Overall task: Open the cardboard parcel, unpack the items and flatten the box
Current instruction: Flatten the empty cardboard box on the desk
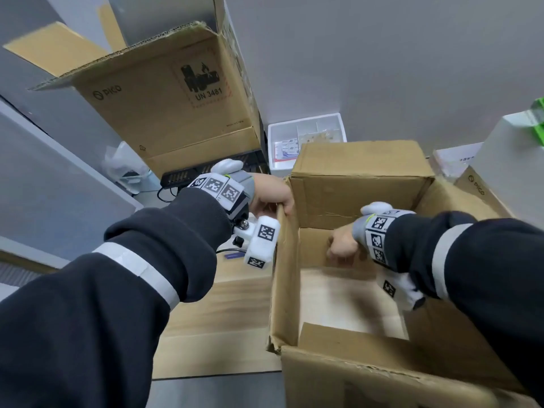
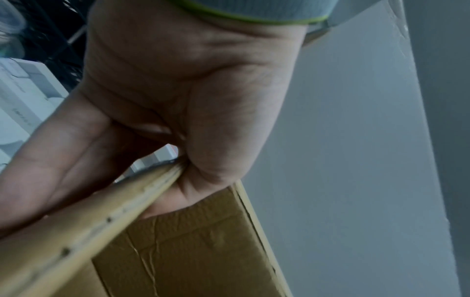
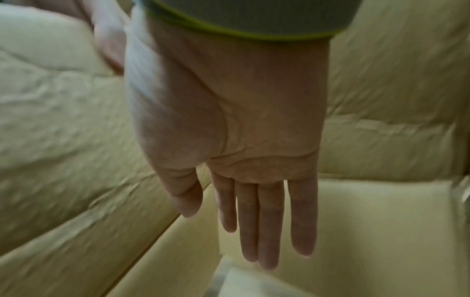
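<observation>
An open brown cardboard parcel [image 1: 362, 195] sits in front of me with its top flaps spread. My left hand [image 1: 272, 197] grips the top edge of the parcel's left wall [image 2: 84, 227], thumb on one side and fingers on the other. My right hand [image 1: 343, 245] reaches down inside the parcel; in the right wrist view its fingers [image 3: 267, 225] hang straight and hold nothing. Pale packing material or a white sheet [image 1: 347, 307] lies at the bottom, blurred. No item inside is clear enough to name.
A larger open PICO cardboard box [image 1: 182, 107] stands behind on the left. A white foam tray [image 1: 306, 142] with small packets sits behind the parcel. White boxes [image 1: 512, 160] stand at the right. A black device [image 1: 206, 172] with a cable lies behind my left wrist.
</observation>
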`<state>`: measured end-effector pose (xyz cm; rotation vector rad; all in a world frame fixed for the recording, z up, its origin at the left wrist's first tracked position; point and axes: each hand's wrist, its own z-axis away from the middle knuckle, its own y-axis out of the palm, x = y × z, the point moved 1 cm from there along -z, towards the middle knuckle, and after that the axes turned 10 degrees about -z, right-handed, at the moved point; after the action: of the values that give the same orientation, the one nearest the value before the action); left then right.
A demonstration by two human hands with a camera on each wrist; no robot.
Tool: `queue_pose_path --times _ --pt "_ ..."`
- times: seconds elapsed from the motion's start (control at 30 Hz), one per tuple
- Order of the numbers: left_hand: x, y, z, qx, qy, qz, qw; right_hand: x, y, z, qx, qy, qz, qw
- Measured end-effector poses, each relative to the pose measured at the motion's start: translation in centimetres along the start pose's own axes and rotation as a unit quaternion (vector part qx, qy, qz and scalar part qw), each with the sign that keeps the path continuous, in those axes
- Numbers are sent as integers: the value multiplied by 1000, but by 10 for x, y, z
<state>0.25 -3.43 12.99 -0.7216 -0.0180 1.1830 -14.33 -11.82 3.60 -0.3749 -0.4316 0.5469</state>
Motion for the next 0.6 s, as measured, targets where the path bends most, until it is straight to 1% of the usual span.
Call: queue_pose_path --times 0.1,0.27,0.3,0.33,0.43,0.47,0.53,0.57,0.6 --pt "11 -10 2 -5 -30 17 999 0 -33 21 -42 -10 -2 999" --pt "18 -24 3 -6 -52 34 998 -9 -95 58 -121 -71 -44 989" --pt "17 -26 6 0 -56 36 998 -13 -108 63 -151 -88 -43 984" --pt "16 -28 5 3 -56 41 998 -16 -120 69 -200 -107 -31 973" --pt "14 -32 0 0 -57 70 996 -27 -148 88 -380 -135 -4 915" --pt "14 -33 -5 -2 -68 84 994 -32 -153 88 -424 -122 5 897" --pt "12 -35 -6 -9 -76 100 992 -40 -159 83 -485 -52 39 872" --pt "11 -35 -6 -15 -80 103 991 -44 -159 82 -492 -7 49 869" --pt "11 -36 -6 -23 -79 107 991 -46 -159 81 -480 31 44 876"
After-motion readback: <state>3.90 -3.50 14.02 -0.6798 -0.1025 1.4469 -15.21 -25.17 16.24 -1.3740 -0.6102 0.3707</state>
